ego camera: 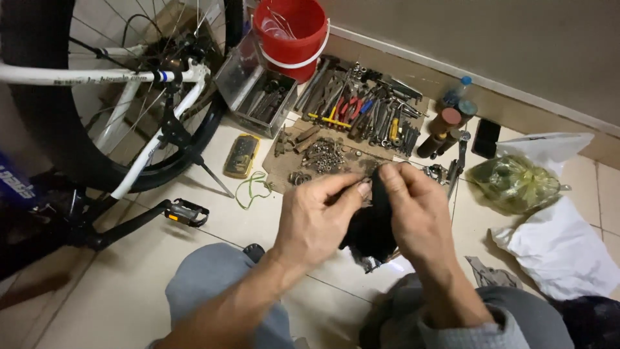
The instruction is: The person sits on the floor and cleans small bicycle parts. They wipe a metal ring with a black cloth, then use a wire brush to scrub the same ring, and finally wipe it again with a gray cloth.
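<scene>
Right now, black cloth (pixel 372 226) btwn both hands (pixel 365 216).

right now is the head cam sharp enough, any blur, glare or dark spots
Head view: soft overall, both hands, left hand and right hand, slightly motion-blurred around the black rag; the tools stay readable but fine detail smears; mild sheen on the floor tiles; the left edge by the bike wheel falls into deep shadow; wide-angle bending at the edges.
</scene>
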